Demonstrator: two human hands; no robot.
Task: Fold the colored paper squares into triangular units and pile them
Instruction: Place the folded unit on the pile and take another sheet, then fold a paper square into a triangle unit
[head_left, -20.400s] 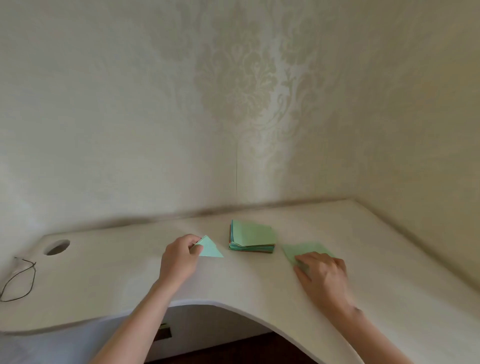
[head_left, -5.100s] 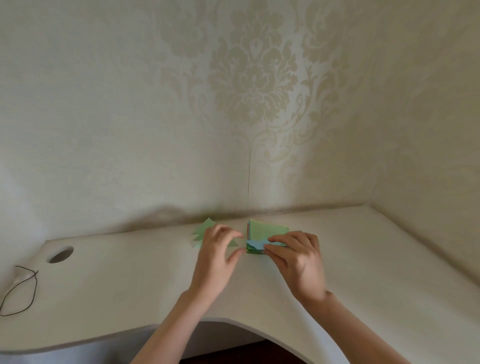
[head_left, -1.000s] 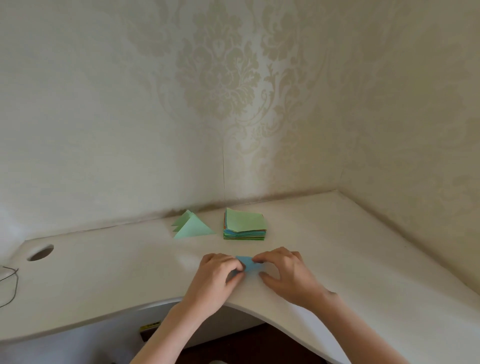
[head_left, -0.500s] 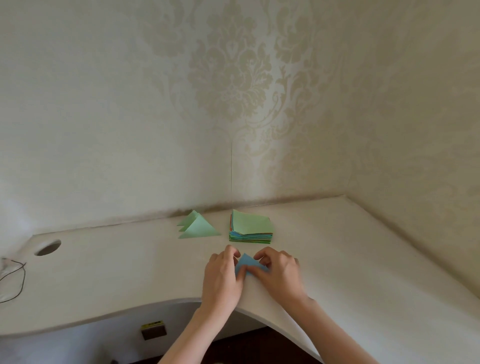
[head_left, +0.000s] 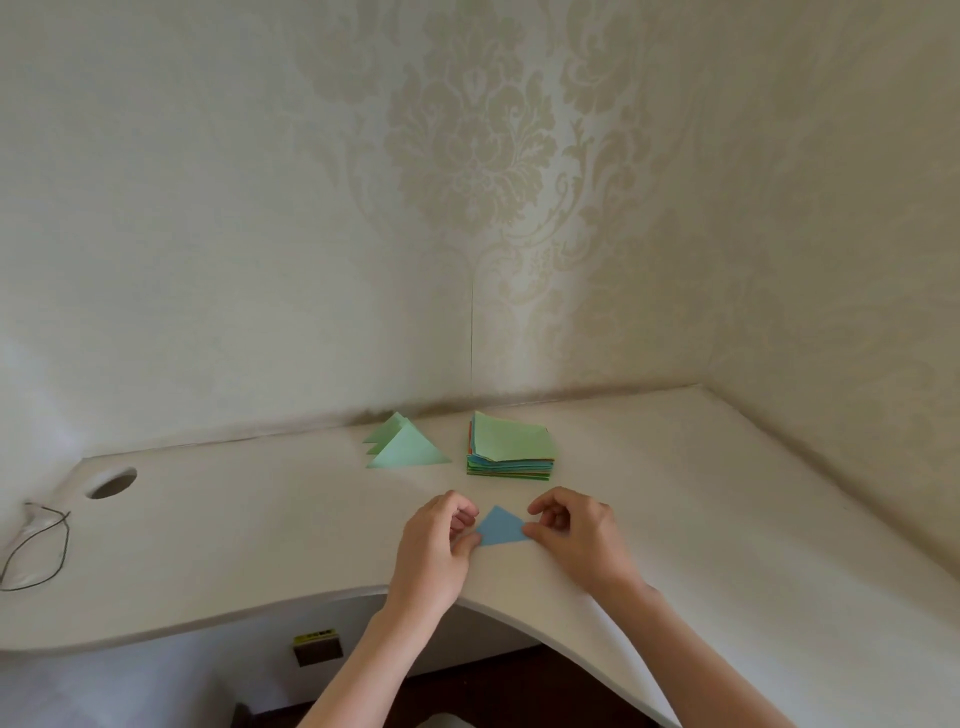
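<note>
Blue triangle (head_left: 500, 527): a folded blue paper lying flat on the desk (head_left: 727, 519), near the front edge, between the two hands.
Left hand (head_left: 435, 545): fingers curled, thumb and fingertips pinching the triangle's left corner against the desk.
Right hand (head_left: 576, 535): fingers curled, thumb tip touching the triangle's right corner; whether it truly pinches or only presses is hard to tell.
Paper stack (head_left: 510, 446): unfolded coloured squares, green on top, farther back on the desk, well apart from the hands.
Green triangles (head_left: 402, 447): finished pieces overlapping in a small pile, just left of the stack.
Handling: the paper looks very light and thin, likely to slide on the smooth desk and to crease wherever it is pressed, so it wants gentle fingers.
Where to hold: probably at the corners or along the folded edge, pinning one corner while the other hand runs the crease; lift it by an edge to carry it to the pile.
</note>
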